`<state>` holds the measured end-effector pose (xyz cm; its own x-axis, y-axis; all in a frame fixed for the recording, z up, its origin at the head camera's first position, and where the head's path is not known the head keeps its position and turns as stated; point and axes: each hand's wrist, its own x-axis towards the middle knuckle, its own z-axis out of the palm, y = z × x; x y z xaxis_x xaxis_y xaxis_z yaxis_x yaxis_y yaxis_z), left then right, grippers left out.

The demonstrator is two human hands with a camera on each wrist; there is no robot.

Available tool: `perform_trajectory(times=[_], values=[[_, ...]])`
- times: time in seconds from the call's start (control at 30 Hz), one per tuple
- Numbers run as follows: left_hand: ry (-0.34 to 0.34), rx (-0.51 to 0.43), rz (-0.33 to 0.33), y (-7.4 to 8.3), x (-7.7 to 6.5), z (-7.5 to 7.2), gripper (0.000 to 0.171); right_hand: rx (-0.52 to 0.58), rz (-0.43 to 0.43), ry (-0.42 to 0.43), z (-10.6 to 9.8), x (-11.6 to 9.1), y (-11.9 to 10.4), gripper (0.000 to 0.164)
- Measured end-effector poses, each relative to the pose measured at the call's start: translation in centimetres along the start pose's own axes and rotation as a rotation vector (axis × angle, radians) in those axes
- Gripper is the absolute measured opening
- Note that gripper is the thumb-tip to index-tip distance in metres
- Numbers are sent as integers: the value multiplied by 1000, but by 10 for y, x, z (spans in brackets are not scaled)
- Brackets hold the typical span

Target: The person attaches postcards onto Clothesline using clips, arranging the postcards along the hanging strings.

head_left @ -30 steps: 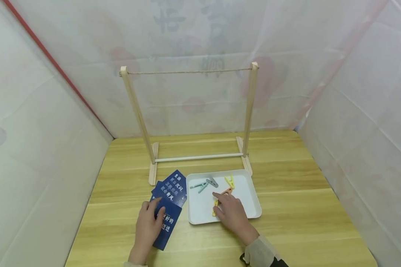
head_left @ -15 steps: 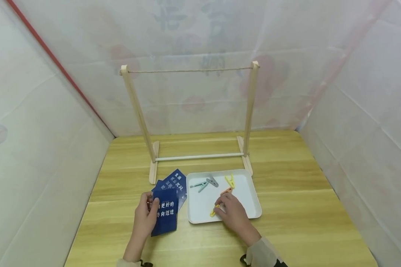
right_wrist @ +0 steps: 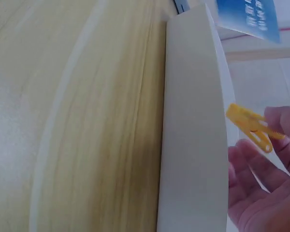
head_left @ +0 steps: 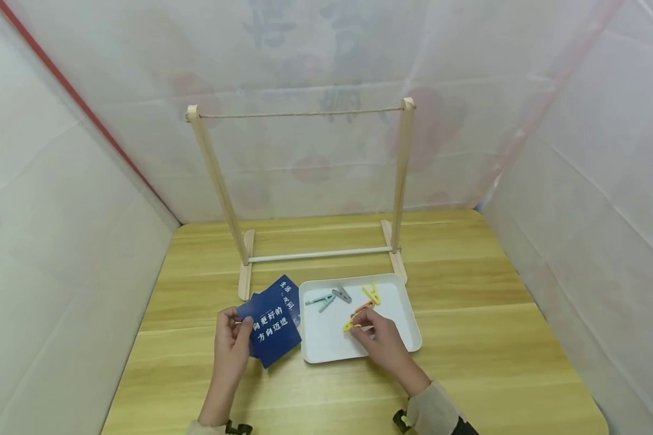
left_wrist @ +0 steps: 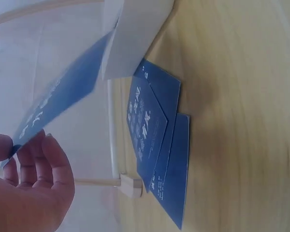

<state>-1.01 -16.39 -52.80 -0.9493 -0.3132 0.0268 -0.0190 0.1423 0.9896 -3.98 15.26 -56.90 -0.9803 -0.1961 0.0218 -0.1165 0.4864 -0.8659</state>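
A dark blue card (head_left: 272,329) with white lettering is pinched at its left edge by my left hand (head_left: 232,344), thumb on the printed face. In the left wrist view that card (left_wrist: 63,92) hangs tilted above several more blue cards (left_wrist: 150,121) fanned on the table. My right hand (head_left: 383,341) pinches a yellow clothespin (head_left: 349,324) over the white tray (head_left: 326,353). The right wrist view shows the clothespin (right_wrist: 251,124) held by one end between thumb and finger. Left in the tray are a green clothespin (head_left: 324,301), a grey one, another yellow one and an orange one.
Behind the tray stands a wooden frame (head_left: 399,175) with a twine line (head_left: 299,114) strung across its top and a white rod (head_left: 321,254) low down. Pale sheets (head_left: 588,181) enclose the wooden table (head_left: 479,338) at the back and sides.
The left hand has lifted the top card off the fanned pile and tilted its face up. The right hand has picked the near yellow clothespin up from the tray floor.
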Motion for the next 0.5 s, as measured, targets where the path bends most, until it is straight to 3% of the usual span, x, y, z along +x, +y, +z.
perform_trajectory(times=[0.17,0.37,0.5], values=[[2,-35,-22,3,1,1,16,43,-49,-31,-5,3,-1,15],[-48,-52,-26,10,7,1,15,26,-78,-100,-18,17,-10,44],[-62,-47,-2,13,11,3,14,-40,-109,-150,-33,29,-23,40]])
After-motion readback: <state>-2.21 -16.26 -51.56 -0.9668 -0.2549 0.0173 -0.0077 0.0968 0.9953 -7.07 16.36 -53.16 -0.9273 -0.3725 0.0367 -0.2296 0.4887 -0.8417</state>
